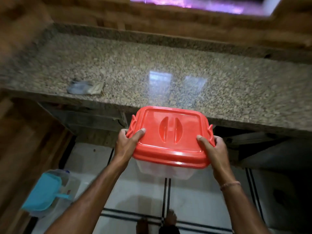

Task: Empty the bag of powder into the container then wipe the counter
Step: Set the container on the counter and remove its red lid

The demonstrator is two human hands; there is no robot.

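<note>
Clear container [164, 171], red lid [170, 134] on, held in both hands at the front edge of the granite counter [135, 65].
Left hand [128, 144] grips the left side, thumb on the lid; right hand [214, 149] grips the right side the same way. Container is off the counter, above tiled floor. Small crumpled bag [85, 87] lies on the counter, far left, blurred. Blue-lidded tub [45, 191] at lower left.

A clear tub [71, 183] with a blue lid [42, 193] stands at the left edge of the floor [194, 196], beside a wooden wall [25, 141]. The floor is pale tile crossed by dark double stripes [167, 196]. Two blurred bare feet [171, 217] stand at its near edge. Wood panelling [152, 19] runs along the far side, and a blurred, purple-lit window [202, 4] sits above it.
</note>
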